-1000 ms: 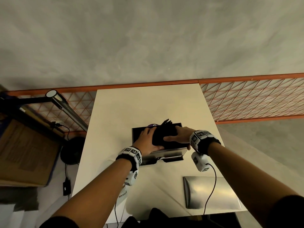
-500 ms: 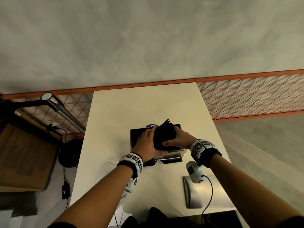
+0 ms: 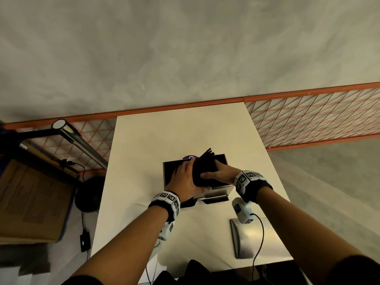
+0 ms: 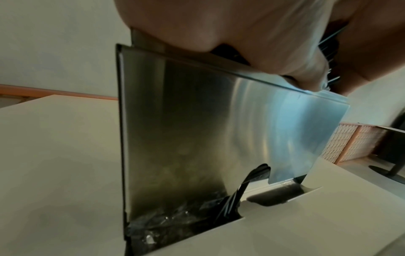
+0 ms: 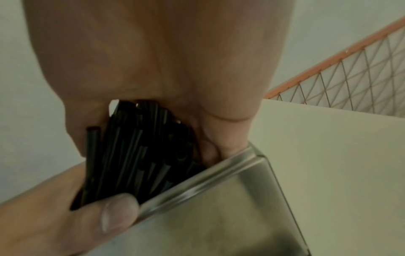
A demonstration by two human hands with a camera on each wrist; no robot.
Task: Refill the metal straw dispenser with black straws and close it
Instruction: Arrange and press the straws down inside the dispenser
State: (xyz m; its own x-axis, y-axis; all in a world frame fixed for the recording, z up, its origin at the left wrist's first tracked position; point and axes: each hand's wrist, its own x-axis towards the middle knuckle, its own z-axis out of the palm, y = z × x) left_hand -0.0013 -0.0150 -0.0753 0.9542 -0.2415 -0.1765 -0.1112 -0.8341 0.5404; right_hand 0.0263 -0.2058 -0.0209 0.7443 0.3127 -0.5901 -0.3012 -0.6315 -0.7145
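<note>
An open-topped metal straw dispenser (image 3: pixel 223 190) stands mid-table. Both hands hold a bundle of black straws (image 3: pixel 205 167) over its opening, tilted with the far ends pointing up and right. My left hand (image 3: pixel 185 179) grips the bundle from the left, thumb under its near end. My right hand (image 3: pixel 221 172) grips it from the right. In the right wrist view the straws (image 5: pixel 136 152) dip behind the dispenser rim (image 5: pixel 219 175), with the left thumb (image 5: pixel 114 213) pressed on them. The left wrist view shows the dispenser front wall (image 4: pixel 219 129) and straws (image 4: pixel 241 194) in its bottom slot. The metal lid (image 3: pixel 257 237) lies flat at the near right.
The white table (image 3: pixel 164 136) is narrow, with an orange mesh railing (image 3: pixel 308 118) behind it. A purple object (image 3: pixel 190 157) peeks out behind the dispenser. A lamp bar (image 3: pixel 78 140) and a cardboard box (image 3: pixel 30 202) are off the table's left.
The bundle has tilted more steeply, far ends rising toward the right. My right wrist has drawn back toward me and my left hand has closed further around the near end.
</note>
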